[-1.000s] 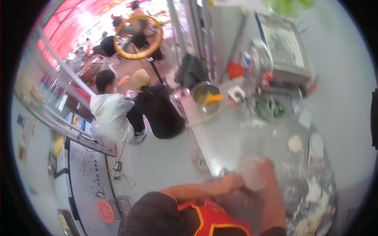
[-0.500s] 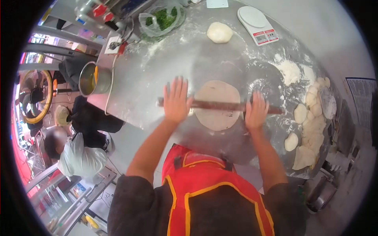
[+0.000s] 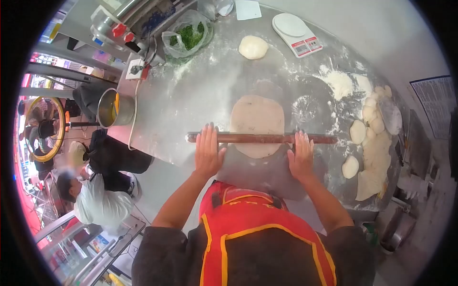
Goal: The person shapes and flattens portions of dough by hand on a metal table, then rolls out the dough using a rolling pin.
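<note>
A flat dough sheet (image 3: 257, 114) lies on the metal table in front of me, longer toward and away from me than across. The dark wooden rolling pin (image 3: 253, 138) crosses its nearer part. My left hand (image 3: 208, 151) rests on the pin left of the dough, fingers stretched out over the wood. On the right, my right hand (image 3: 301, 155) lies on the pin just past the dough's edge, fingers also extended. Neither hand wraps around the pin.
Beyond the sheet sits a dough ball (image 3: 253, 47), near a white kitchen scale (image 3: 296, 34). Flour (image 3: 339, 85) and several dough pieces (image 3: 374, 159) lie at right. A bag of greens (image 3: 190, 37) and a metal pot (image 3: 125, 110) stand left. A person (image 3: 101, 202) is at far left.
Both hands and the rolling pin have come closer to my body, toward the dough's near edge. The pin now lies more level, and the dough looks longer. The camera view has shifted slightly.
</note>
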Tool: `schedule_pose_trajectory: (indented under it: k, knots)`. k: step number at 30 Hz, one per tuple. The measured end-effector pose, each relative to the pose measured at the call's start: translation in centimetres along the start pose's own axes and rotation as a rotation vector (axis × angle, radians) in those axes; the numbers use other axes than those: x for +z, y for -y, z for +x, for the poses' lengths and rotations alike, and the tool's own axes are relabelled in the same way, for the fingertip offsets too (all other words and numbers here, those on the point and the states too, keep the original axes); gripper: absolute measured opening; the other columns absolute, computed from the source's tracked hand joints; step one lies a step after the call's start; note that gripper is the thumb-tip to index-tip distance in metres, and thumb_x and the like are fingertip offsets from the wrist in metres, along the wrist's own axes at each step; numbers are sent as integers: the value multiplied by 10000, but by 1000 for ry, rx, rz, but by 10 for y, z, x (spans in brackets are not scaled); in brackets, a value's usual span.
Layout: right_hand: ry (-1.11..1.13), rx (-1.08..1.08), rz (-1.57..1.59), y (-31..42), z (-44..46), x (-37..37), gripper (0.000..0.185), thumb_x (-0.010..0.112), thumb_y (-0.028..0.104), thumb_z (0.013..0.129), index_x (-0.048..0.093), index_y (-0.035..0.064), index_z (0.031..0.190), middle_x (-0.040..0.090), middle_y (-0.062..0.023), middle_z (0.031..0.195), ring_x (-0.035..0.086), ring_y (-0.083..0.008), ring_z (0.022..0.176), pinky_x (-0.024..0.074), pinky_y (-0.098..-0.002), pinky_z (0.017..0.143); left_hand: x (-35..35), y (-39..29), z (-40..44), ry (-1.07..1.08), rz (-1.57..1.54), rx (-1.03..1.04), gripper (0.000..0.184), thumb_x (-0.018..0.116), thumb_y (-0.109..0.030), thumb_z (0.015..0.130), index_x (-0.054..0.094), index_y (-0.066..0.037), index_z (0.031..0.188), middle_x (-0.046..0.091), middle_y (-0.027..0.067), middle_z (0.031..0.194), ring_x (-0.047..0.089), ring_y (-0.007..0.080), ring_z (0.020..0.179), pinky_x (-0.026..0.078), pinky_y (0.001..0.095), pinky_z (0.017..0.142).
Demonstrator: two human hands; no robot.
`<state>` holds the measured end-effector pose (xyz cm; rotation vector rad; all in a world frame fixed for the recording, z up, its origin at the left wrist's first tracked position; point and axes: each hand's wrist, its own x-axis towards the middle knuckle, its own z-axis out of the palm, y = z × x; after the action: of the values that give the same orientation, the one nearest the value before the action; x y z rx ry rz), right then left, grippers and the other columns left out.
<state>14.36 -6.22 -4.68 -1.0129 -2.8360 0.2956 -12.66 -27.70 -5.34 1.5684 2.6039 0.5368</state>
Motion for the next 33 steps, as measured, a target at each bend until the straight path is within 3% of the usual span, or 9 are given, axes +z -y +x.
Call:
schedule_pose_trajectory:
  k: [2,5,8,15,22,26,28,31,33]
  knots:
    - [68,-45,-111,-20,20,8,561,525,275,928,388,14,1405,372,-217,1464,322,-340,1379,205,-548,1126,5,12,21,214,37,-54,627,537,-357,897,419,23,1381,440,211,1418,360,366,1353,222,511,1132]
    - [-207,73,-2,-25,93,-8,556,526,266,928,394,12,1405,368,-212,1470,328,-335,1375,211,-540,1126,-4,13,91,-135,103,71,615,523,-363,905,422,18,1377,427,209,1426,358,368,1351,229,507,1128]
    - [-49,77,-36,-19,56,-1,579,524,263,926,366,13,1424,364,-214,1471,330,-341,1373,213,-529,1127,-5,0,55,-58,157,14,626,534,-359,898,413,22,1380,401,211,1442,351,362,1356,230,515,1124]
    - [-49,1,37,6,-96,0,582,501,251,928,343,14,1436,337,-209,1488,338,-332,1367,186,-557,1128,-20,-27,-92,131,11,-67,753,660,-318,800,372,37,1399,324,211,1496,269,364,1405,171,572,1125]
    - [-166,29,-132,-25,105,-2,580,483,286,943,335,56,1454,347,-173,1494,339,-324,1371,189,-541,1138,-5,7,111,-122,203,-17,611,486,-383,937,365,-45,1432,340,155,1502,277,313,1407,187,526,1140]
    - [-30,-5,-108,-16,42,2,589,506,264,928,338,58,1453,354,-178,1488,348,-315,1366,201,-539,1138,-4,6,46,33,113,5,671,557,-386,900,351,-43,1440,330,165,1506,281,324,1405,195,510,1139]
    - [-58,-110,35,-3,-18,-12,551,544,196,880,413,53,1396,448,-174,1412,413,-317,1312,247,-525,1122,-21,-8,-12,118,-8,-15,680,592,-370,887,366,-22,1426,363,185,1481,312,299,1397,226,501,1135]
    - [-68,-249,131,-16,-37,-8,515,589,119,809,489,52,1309,547,-149,1285,486,-327,1222,292,-515,1096,-16,-1,-36,-38,85,179,515,646,-218,792,518,-21,1250,576,154,1201,529,306,1162,385,457,1011]
    - [50,-319,183,-21,-17,-15,515,655,67,760,508,52,1254,572,-145,1213,502,-340,1176,325,-498,1076,-21,3,-40,118,74,82,413,650,-182,758,556,-45,1136,595,127,1076,562,302,1051,426,448,918]
